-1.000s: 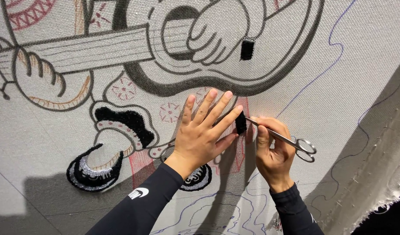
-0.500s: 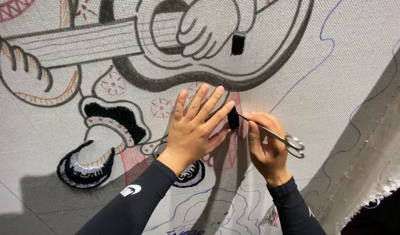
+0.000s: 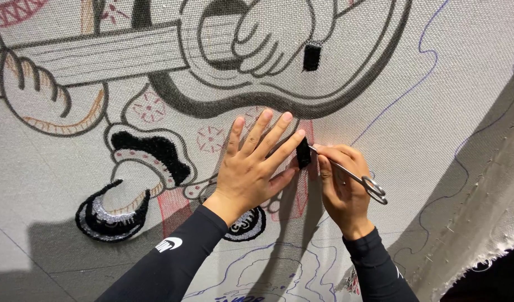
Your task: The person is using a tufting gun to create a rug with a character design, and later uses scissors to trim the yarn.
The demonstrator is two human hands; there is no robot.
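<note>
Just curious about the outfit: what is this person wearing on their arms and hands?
Both arms are covered by tight black long sleeves that end at the wrists. The left sleeve bears a small white logo on the forearm. The left hand and right hand are bare: no gloves, rings or watch visible.

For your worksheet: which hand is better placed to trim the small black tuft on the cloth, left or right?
Probably the right hand: it holds the scissors with the tips at the black tuft. The left hand lies flat on the cloth, fingers spread, beside the tuft.
</note>
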